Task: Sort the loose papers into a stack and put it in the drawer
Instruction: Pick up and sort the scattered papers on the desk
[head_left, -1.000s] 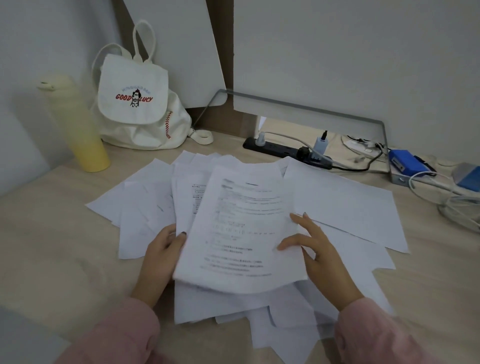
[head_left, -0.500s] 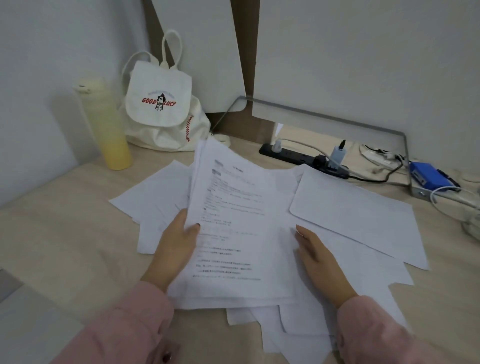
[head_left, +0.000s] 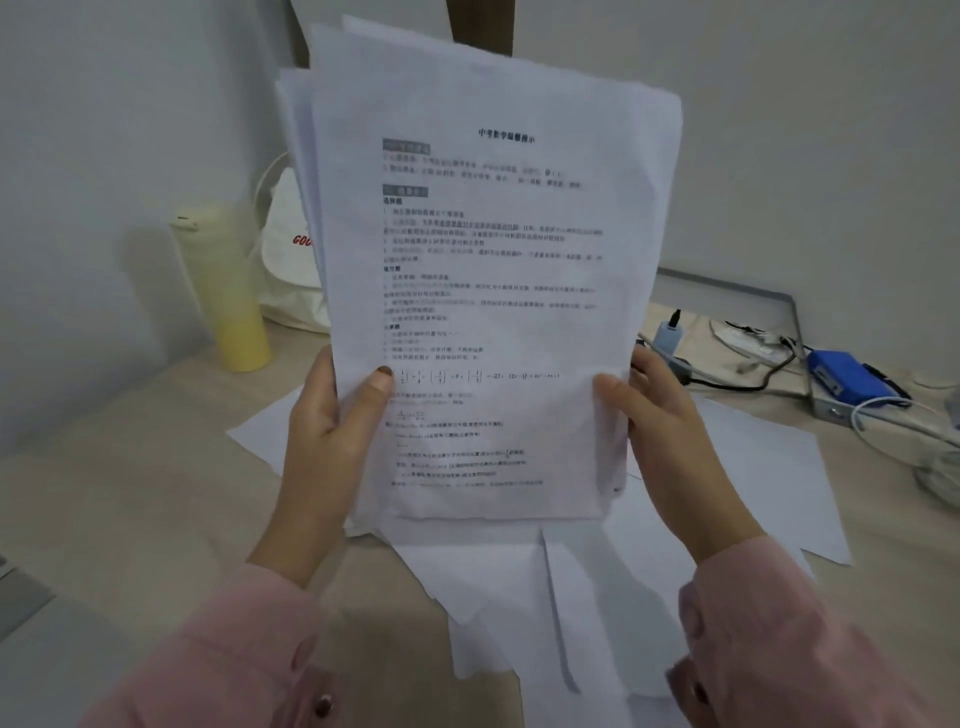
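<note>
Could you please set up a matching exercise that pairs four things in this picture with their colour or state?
Things:
1. stack
2. bottle
3. bag
4. box

Colour or state:
A. blue, beside cables on the right
B. held upright in both hands
C. pale yellow, standing upright on the desk
D. white with red lettering, partly hidden behind the papers

Pairs: 1-B, 2-C, 3-D, 4-A

The left hand and right hand each grip a side edge of the stack.

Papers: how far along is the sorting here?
Partly done. A bundle of papers is gathered, upright in the grip of the left hand and right hand, its edges uneven. Loose sheets lie on the desk. No drawer shows.
</note>
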